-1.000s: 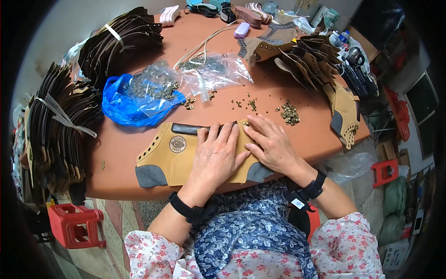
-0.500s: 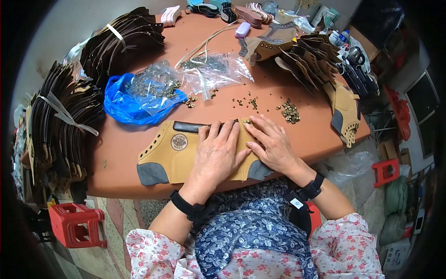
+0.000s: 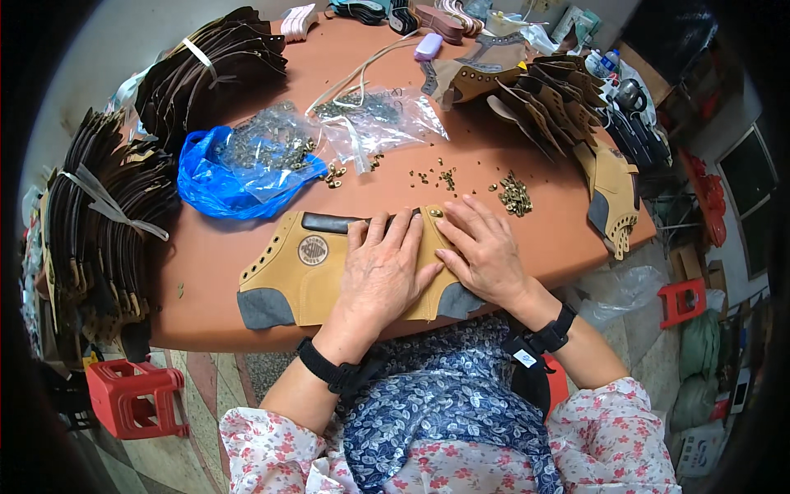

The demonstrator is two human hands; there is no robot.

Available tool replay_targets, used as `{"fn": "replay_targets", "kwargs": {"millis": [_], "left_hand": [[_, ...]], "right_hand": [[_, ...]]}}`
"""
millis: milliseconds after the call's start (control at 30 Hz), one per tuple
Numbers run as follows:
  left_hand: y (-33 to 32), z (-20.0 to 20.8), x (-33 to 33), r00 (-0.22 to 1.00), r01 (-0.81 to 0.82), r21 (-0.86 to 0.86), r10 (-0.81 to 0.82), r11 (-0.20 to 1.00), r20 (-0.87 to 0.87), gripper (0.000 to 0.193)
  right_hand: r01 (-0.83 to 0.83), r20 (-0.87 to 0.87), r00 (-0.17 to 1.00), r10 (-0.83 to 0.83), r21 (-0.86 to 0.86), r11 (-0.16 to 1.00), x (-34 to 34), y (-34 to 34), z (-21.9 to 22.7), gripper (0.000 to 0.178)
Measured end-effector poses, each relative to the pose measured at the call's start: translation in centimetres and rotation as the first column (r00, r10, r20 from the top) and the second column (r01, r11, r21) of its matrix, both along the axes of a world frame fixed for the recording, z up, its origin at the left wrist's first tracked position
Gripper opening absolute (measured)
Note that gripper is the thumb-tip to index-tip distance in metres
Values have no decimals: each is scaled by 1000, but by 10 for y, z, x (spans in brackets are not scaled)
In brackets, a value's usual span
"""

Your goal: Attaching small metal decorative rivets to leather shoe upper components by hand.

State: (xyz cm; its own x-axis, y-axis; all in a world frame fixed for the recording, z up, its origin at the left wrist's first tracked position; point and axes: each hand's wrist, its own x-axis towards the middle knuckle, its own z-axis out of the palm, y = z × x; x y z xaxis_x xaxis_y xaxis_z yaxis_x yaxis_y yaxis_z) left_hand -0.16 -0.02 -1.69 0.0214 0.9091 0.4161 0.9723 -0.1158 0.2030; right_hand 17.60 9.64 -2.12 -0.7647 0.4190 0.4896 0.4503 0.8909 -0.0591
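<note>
A tan shoe upper [image 3: 322, 284] lies flat along the table's near edge. It has grey corner patches, a dark padded collar strip, a round badge and a row of eyelets down its left edge. My left hand [image 3: 380, 267] rests palm down on its middle, with the fingers stretched toward the collar. My right hand [image 3: 485, 257] lies over its right end, fingers apart. Beside the right fingertips, small brass hardware shows at the upper's top corner. The right-hand edge of the upper is partly hidden under my right hand.
Small brass lace hooks [image 3: 514, 196] lie heaped beyond my right hand. A blue plastic bag [image 3: 202, 185] and a clear bag [image 3: 387, 123] hold more hardware. Tied stacks of dark uppers [image 3: 103, 218] stand at the left. More uppers [image 3: 547, 103] lie at the right, one overhanging the edge.
Both hands stay on the upper in nearly the same pose. The left part of the scene has shifted slightly left in the picture.
</note>
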Motion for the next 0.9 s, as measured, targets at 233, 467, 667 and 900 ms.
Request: {"fn": "replay_targets", "kwargs": {"millis": [233,467,667,900], "left_hand": [[0,-1,1,1000,1,9,-1,1000,-7,61],[0,0,0,999,1,-7,-1,1000,-33,61],[1,0,0,1000,3,0,-3,1000,-14,61],[1,0,1,1000,4,-16,-4,1000,-8,62]], "right_hand": [[-52,119,992,34,153,987,-6,0,6,35],[-49,84,995,46,36,998,-6,3,2,34],[-26,-34,999,23,-103,994,-3,10,-5,38],[0,17,1000,2,-82,997,-10,12,-4,42]]}}
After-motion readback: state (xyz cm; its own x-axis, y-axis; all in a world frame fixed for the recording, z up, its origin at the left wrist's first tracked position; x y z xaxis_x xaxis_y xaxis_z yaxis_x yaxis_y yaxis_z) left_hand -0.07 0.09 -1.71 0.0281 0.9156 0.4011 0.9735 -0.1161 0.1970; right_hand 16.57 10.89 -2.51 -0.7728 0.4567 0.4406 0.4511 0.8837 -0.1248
